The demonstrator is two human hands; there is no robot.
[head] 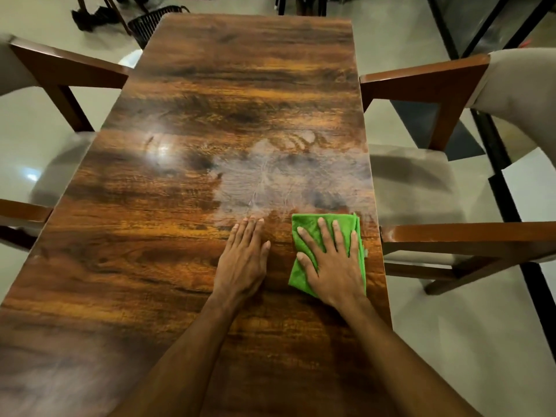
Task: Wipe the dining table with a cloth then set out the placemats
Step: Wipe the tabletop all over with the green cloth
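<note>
Head view: our right grip point(334, 266) lies flat, fingers spread, pressing the one green cloth point(301, 276) onto the wooden surface point(180, 251) near its right edge; our left grip point(245, 260) rests flat and empty beside it. A stroke to the right could, we judge, slide the cloth off that edge. We count one damp smear point(285, 176), four chairs point(421, 79), no placemats in view.

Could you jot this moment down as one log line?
stage: wiping | right hand: flat on green cloth | left hand: flat on bare table | placemats: none in view
</note>
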